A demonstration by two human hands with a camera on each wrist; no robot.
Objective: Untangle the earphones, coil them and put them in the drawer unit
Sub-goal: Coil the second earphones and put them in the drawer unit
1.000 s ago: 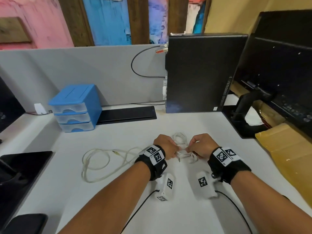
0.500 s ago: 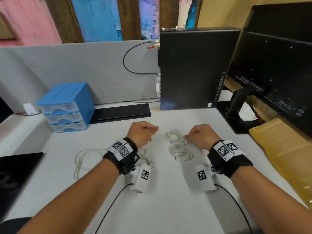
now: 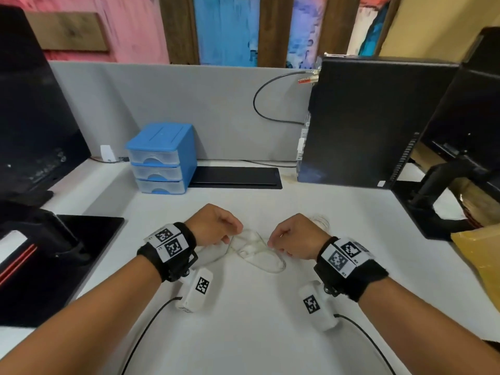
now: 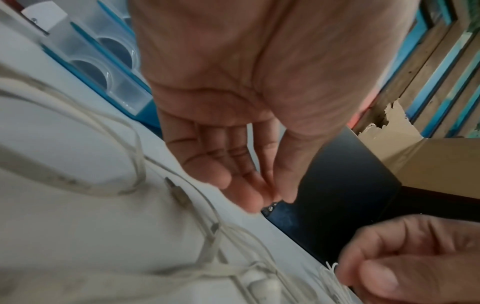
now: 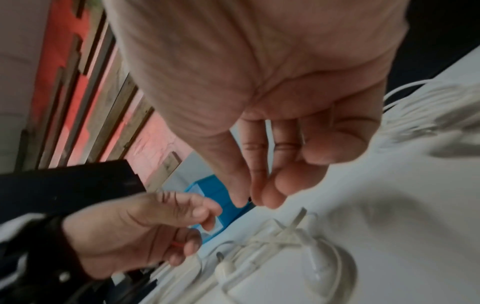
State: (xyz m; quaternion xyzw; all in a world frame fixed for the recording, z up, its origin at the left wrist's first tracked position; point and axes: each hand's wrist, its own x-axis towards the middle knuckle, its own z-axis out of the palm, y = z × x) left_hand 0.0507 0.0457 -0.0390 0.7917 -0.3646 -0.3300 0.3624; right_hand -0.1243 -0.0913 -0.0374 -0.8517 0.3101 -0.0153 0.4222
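White earphones (image 3: 254, 253) lie in loose, blurred loops on the white desk between my hands. My left hand (image 3: 230, 238) has curled fingers and pinches a strand at the loops' left end. My right hand (image 3: 272, 243) pinches a strand at their right end. The left wrist view shows the left hand (image 4: 278, 198) with thumb against fingertips, and the jack plug (image 4: 179, 195) and earbuds (image 4: 259, 281) on the desk. The right hand (image 5: 250, 202) has its fingertips pressed together just above the cable (image 5: 285, 242). The blue drawer unit (image 3: 162, 158) stands at the back left, all drawers closed.
A second, tightly coiled white cable (image 3: 320, 220) lies just behind my right hand. A black computer tower (image 3: 359, 125) and a monitor stand (image 3: 433, 201) fill the back right. A brown envelope (image 3: 479, 261) lies at the right, and a black pad (image 3: 235, 177) beside the drawers.
My left hand came back in from the left, bringing the loose earphones to the centre. My right hand left the small coil, which now lies behind it, and took the loose cable.
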